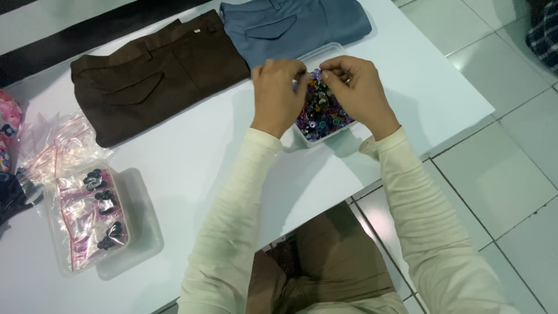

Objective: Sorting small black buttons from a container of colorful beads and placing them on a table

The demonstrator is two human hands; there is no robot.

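Note:
Both my hands hover over a clear plastic tub (pixel 325 137) filled with several small multicoloured buttons (pixel 319 113). My left hand (pixel 278 93) and my right hand (pixel 354 87) meet fingertip to fingertip above the tub, pinching something small between them. It is too small to make out. The tub stands on a white table (pixel 192 157) close to its right edge. Cream sleeves cover both my forearms.
Folded brown trousers (pixel 157 70) and folded blue trousers (pixel 290 26) lie at the table's far side. At the left stands a clear tub (pixel 87 218) of small zip bags with dark buttons, beside its lid and loose bags (pixel 52 145). White floor tiles lie to the right.

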